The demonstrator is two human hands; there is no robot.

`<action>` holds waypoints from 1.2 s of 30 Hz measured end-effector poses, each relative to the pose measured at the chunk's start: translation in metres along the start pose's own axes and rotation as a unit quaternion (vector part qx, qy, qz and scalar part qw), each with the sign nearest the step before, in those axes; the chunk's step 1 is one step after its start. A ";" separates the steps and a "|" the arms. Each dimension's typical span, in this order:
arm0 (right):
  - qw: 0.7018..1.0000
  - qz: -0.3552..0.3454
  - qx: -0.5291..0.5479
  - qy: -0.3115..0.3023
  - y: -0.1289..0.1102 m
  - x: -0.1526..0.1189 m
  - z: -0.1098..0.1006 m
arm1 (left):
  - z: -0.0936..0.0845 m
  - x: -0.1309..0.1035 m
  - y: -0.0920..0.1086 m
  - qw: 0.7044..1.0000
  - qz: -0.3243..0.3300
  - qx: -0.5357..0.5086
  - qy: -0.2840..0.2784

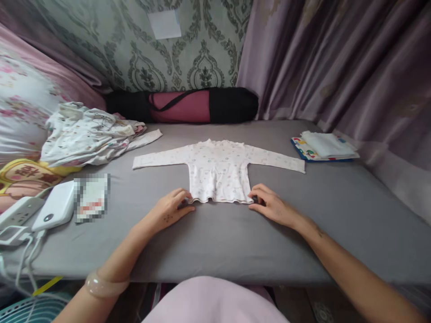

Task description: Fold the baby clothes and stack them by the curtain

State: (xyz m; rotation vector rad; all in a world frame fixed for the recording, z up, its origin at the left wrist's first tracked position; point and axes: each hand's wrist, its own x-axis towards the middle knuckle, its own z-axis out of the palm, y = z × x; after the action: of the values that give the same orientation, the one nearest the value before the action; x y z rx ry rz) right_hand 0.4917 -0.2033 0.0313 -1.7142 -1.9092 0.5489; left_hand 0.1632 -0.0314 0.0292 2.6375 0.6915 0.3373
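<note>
A small white long-sleeved shirt [218, 172] with a fine print lies flat on the grey bed sheet [215, 242], its sleeves stretched out to both sides and its collar pointing away from me. My left hand [173, 206] pinches the bottom hem at the left corner, the thumb under the curled fingers. At the right corner of the hem, my right hand [271, 205] grips the cloth in the same way. Between the two hands the hem is slightly wavy.
A pile of printed clothes [90, 134] lies at the left, near a white power bank [55, 204] and a power strip [22, 213] with cables. Folded clothes [325, 146] sit at the right. Along the wall rests a black and maroon bag [182, 106].
</note>
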 end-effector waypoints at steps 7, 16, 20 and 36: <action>0.991 -0.089 -0.104 -0.003 0.002 0.000 0.006 | 0.002 0.003 0.002 0.995 0.070 0.066 0.015; 0.998 -0.044 -0.035 0.002 -0.001 0.015 -0.001 | -0.004 0.012 0.000 0.996 0.088 -0.011 -0.032; 0.994 0.057 0.091 0.029 -0.002 0.024 -0.007 | -0.001 0.019 -0.007 0.983 -0.034 -0.181 -0.001; 0.993 -0.082 -0.090 -0.006 0.007 0.021 -0.017 | -0.029 0.020 -0.027 0.997 0.058 -0.046 -0.033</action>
State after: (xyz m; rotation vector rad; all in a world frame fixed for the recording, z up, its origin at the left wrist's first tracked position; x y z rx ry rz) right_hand 0.5062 -0.1821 0.0428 -1.6445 -2.1401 0.3339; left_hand 0.1595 0.0091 0.0462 2.5948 0.4906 0.3068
